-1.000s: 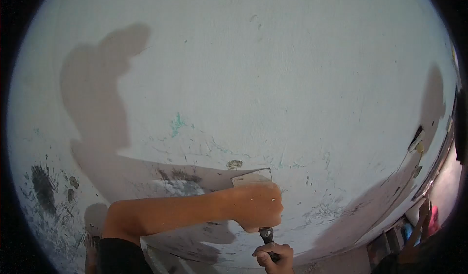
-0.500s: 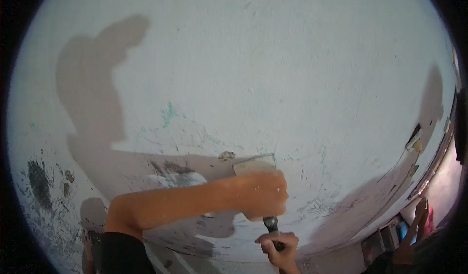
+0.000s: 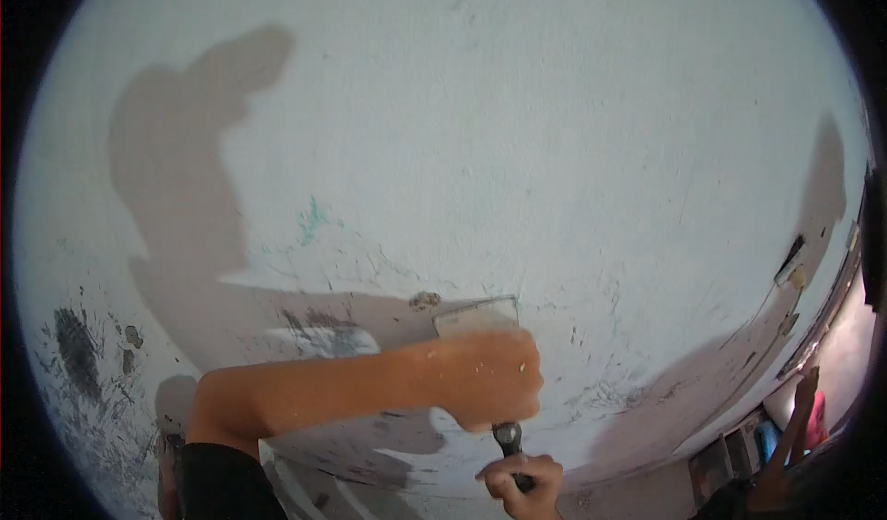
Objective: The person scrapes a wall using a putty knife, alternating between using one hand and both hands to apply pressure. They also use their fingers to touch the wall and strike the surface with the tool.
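Note:
A wide-bladed scraper (image 3: 480, 315) lies against the scuffed, pale wall (image 3: 554, 169). Its light-coloured blade meets the surface just right of a small chipped patch. My left hand (image 3: 485, 377), at the end of a forearm reaching in from the lower left, is closed around the scraper just below the blade and hides that part of it. Below it a dark handle sticks out, and my right hand (image 3: 525, 485) has its fingers wrapped round the lower end. Pale specks dot the back of my left hand.
Dark scrapes and peeled spots (image 3: 78, 349) mark the wall's lower left, and green paint traces (image 3: 312, 220) show near the middle. At the right edge another person's arm (image 3: 799, 418) is raised beside shelving (image 3: 739, 455). A switch-like fitting (image 3: 790, 266) is on the right wall.
The scraper and both hands have shifted slightly left, with the blade a little lower in view. More of the dark handle shows between my hands. The other person's arm has moved slightly.

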The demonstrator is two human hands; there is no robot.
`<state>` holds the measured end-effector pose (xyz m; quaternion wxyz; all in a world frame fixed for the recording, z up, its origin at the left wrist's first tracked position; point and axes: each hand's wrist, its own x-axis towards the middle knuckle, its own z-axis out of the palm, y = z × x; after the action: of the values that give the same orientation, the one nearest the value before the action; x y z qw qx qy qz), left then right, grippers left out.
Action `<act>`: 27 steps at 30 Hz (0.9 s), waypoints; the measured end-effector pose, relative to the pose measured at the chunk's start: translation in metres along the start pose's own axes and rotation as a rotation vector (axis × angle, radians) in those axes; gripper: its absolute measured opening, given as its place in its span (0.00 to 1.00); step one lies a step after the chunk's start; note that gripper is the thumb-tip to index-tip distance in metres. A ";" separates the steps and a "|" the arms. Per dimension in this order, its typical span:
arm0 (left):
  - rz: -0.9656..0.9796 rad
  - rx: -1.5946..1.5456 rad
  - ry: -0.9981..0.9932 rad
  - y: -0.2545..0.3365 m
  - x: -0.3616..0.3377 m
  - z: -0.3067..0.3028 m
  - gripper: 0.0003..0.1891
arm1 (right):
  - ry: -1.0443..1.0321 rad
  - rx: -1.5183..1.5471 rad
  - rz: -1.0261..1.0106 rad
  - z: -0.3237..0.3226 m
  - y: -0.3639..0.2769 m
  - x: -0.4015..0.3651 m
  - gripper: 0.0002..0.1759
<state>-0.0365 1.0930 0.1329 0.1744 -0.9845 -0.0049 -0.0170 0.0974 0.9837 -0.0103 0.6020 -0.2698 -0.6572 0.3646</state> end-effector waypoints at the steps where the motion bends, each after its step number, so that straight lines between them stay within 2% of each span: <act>1: -0.005 0.009 -0.003 0.003 0.000 0.001 0.10 | -0.032 0.066 -0.048 -0.001 0.001 -0.004 0.08; 3: -0.032 -0.003 -0.093 0.013 0.000 0.006 0.09 | -0.031 0.054 -0.046 0.002 0.004 -0.014 0.07; 7: -0.006 -0.023 -0.031 0.009 -0.001 0.001 0.08 | -0.024 0.027 -0.061 0.002 0.000 -0.008 0.06; 9: 0.015 0.006 -0.056 0.009 -0.002 0.000 0.09 | -0.016 0.009 0.009 0.006 0.004 -0.014 0.05; 13: 0.028 0.019 -0.097 0.007 -0.001 0.001 0.09 | -0.013 0.067 0.021 0.007 0.003 -0.009 0.04; 16: 0.026 0.091 -0.122 0.008 -0.002 0.004 0.08 | 0.027 0.001 0.003 0.009 0.002 -0.011 0.04; 18: 0.036 -0.019 -0.062 0.006 -0.001 -0.002 0.08 | -0.027 0.019 -0.041 0.006 -0.003 -0.007 0.04; 22: -0.024 0.024 -0.108 0.009 -0.003 0.001 0.09 | 0.019 -0.056 0.008 0.011 -0.005 -0.009 0.04; 24: 0.016 0.061 -0.040 0.007 -0.003 -0.005 0.07 | 0.030 -0.065 -0.092 0.009 -0.002 -0.005 0.06; 25: 0.023 0.048 -0.038 0.011 -0.003 -0.003 0.07 | 0.036 -0.068 -0.079 0.009 -0.005 -0.011 0.06; 27: -0.007 0.061 -0.064 0.010 -0.003 -0.003 0.09 | 0.016 -0.012 0.147 0.008 -0.011 -0.012 0.12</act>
<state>-0.0394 1.0820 0.1325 0.2042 -0.9787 -0.0144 0.0142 0.0917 0.9662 -0.0090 0.5771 -0.3237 -0.6329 0.4020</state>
